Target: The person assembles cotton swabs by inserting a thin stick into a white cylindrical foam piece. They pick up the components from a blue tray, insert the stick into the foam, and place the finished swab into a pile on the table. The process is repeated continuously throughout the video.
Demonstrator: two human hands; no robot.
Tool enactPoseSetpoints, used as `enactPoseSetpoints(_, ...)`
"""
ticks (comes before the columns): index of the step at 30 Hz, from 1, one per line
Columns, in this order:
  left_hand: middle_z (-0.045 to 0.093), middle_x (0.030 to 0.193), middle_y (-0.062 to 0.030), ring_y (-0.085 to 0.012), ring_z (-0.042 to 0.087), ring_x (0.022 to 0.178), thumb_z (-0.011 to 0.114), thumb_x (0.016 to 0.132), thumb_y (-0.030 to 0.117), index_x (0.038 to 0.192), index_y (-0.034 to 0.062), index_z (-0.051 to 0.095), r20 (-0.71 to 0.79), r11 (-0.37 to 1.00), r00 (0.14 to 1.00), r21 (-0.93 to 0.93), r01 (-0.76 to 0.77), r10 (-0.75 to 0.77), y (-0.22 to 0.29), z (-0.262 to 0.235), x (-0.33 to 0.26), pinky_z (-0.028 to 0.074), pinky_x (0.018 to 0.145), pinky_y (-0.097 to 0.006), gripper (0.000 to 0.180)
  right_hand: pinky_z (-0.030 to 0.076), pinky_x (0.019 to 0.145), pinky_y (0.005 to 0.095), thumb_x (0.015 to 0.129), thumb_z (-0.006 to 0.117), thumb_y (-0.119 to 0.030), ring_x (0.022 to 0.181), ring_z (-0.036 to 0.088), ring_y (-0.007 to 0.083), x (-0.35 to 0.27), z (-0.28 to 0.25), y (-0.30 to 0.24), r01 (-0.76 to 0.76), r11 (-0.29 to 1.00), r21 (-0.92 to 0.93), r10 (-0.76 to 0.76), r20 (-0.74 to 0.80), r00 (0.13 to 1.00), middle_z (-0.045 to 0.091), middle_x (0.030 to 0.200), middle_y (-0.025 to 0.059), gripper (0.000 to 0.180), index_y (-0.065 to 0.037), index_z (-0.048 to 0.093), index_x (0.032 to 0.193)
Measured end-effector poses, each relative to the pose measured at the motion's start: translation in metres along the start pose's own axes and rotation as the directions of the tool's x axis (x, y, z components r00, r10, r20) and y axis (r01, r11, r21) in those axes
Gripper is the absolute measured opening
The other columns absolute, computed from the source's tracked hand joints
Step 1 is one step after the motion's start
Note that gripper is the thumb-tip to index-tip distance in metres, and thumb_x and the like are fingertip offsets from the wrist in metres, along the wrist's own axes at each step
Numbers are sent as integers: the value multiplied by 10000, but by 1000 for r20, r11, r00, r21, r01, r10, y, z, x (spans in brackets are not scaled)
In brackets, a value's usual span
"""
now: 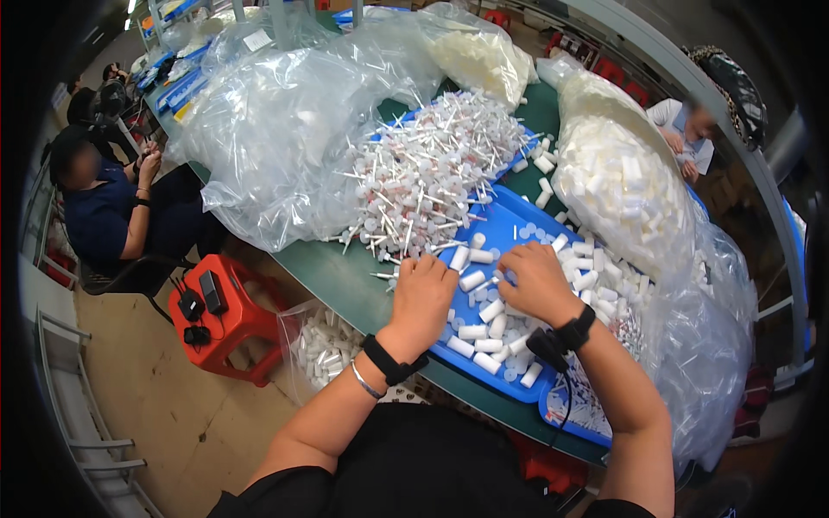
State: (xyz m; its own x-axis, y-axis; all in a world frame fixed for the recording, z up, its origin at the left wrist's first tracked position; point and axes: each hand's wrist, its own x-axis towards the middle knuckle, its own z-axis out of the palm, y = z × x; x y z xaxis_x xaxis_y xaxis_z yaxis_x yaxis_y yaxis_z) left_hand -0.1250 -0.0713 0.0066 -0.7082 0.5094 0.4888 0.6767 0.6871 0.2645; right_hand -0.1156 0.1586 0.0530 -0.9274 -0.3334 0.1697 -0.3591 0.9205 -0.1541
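Observation:
My left hand [425, 298] is at the near edge of a heap of thin white-stemmed plastic pieces [432, 173]. Its fingers curl down and away, so whatever they grip is hidden. Over the blue tray [505, 216], my right hand [540, 281] has its fingers bent together, with a pale translucent bit at the fingertips too small to name. White cylinders [472, 281] lie between the hands and below them in the tray, some on their sides. Small translucent discs [535, 233] are scattered among them. Both wrists wear black bands.
Large clear plastic bags [276, 138] bulge at the left back of the green table [324, 272]. Another bag [626, 173], full of white cylinders, stands at the right. A red stool [229, 315] with black devices is on the left floor. Co-workers sit at left [112, 203] and far right [686, 129].

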Motion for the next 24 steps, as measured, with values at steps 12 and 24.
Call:
enactPoseSetpoints(12, 658, 980, -44, -123, 636, 857, 689, 934, 116, 1067, 5, 674, -83, 635, 912, -743, 212, -401, -17, -65, 60, 509, 733, -254, 174, 501, 672, 416, 796, 695, -262, 725, 659, 328, 74, -65, 6, -161, 938, 307, 206, -120, 971, 682, 739, 125, 247, -17, 670, 820)
enactPoseSetpoints(24, 577, 1288, -206, -332, 545, 1215, 716, 913, 192, 1288, -21, 553, -61, 782, 952, -587, 209, -300, 14, -44, -2, 435, 1033, -410, 461, 528, 874, 381, 909, 608, -215, 973, 696, 302, 87, 7, 46, -322, 896, 307, 290, 147, 946, 733, 1063, 166, 309, -9, 711, 1114)
